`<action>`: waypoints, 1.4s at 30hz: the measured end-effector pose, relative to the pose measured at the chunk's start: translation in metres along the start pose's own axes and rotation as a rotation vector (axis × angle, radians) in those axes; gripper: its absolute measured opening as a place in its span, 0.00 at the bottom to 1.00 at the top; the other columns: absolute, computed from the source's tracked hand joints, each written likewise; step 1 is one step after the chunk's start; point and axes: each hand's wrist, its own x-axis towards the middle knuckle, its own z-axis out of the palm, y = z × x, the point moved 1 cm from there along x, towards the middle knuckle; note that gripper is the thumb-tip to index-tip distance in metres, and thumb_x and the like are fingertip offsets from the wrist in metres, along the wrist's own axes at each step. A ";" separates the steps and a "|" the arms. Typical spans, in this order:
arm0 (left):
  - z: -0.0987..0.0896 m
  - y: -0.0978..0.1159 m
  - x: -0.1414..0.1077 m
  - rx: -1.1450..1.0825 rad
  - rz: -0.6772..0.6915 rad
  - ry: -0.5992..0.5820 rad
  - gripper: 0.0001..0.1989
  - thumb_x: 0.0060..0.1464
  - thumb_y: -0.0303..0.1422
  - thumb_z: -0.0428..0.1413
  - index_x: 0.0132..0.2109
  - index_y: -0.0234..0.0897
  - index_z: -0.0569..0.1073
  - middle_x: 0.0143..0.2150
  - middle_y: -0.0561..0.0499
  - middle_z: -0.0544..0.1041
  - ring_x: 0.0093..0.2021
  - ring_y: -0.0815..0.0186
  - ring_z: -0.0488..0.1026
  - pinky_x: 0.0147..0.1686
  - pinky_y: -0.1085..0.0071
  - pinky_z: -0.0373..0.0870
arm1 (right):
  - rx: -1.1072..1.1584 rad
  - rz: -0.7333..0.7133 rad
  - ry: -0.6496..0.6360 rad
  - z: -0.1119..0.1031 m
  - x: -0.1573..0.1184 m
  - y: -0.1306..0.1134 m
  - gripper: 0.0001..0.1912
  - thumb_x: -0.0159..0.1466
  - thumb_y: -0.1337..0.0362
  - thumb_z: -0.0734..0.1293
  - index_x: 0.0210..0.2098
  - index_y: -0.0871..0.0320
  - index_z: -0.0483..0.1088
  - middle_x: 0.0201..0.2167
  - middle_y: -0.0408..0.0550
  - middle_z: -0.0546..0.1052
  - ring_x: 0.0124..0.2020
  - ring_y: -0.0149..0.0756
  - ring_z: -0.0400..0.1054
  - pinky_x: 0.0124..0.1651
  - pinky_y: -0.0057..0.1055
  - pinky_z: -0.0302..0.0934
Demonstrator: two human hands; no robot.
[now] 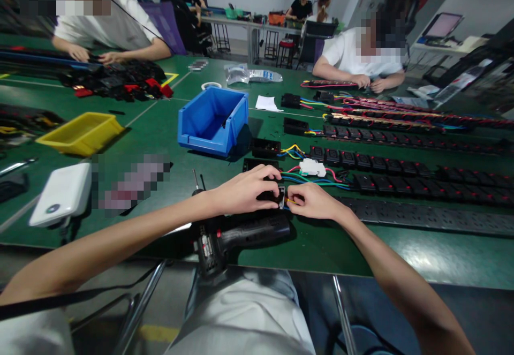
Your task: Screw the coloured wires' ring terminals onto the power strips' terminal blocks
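Note:
My left hand (248,190) is closed around a small black plastic box (266,195), the fingers curled over its top and its end facing right. Just to the right, my right hand (315,201) pinches a yellow wire (289,200) at the box's end. Part of the wire and the box's inside are hidden by my fingers. A long black power strip (401,214) runs off to the right from behind my right wrist. On the near side of my hands lies a black cordless screwdriver (249,237).
Several black strips with sockets (385,165) lie in rows to the right, wired to black end boxes (265,146). A blue bin (209,141), yellow tray (82,135) and white power bank (62,194) stand left. Across the table, co-workers handle parts near a black pile (120,79).

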 end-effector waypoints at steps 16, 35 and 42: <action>-0.001 0.007 0.017 0.008 -0.043 -0.065 0.06 0.56 0.30 0.57 0.31 0.36 0.76 0.46 0.49 0.68 0.47 0.63 0.65 0.48 0.67 0.64 | -0.010 -0.017 0.005 -0.001 0.001 -0.001 0.06 0.55 0.66 0.62 0.24 0.60 0.58 0.18 0.36 0.59 0.21 0.21 0.48 0.29 0.23 0.39; 0.011 -0.042 0.017 -1.463 -0.597 0.369 0.07 0.50 0.27 0.63 0.36 0.31 0.73 0.39 0.46 0.80 0.32 0.71 0.78 0.39 0.72 0.77 | -0.045 0.002 0.005 0.000 0.001 0.002 0.04 0.58 0.65 0.61 0.27 0.58 0.63 0.18 0.36 0.61 0.21 0.21 0.50 0.29 0.22 0.40; 0.012 -0.049 0.015 -1.596 -0.659 0.302 0.10 0.51 0.22 0.60 0.42 0.31 0.75 0.39 0.46 0.79 0.38 0.69 0.78 0.45 0.71 0.76 | -0.044 0.003 0.000 0.001 0.001 0.002 0.05 0.58 0.64 0.61 0.27 0.59 0.63 0.18 0.36 0.62 0.21 0.21 0.50 0.29 0.22 0.40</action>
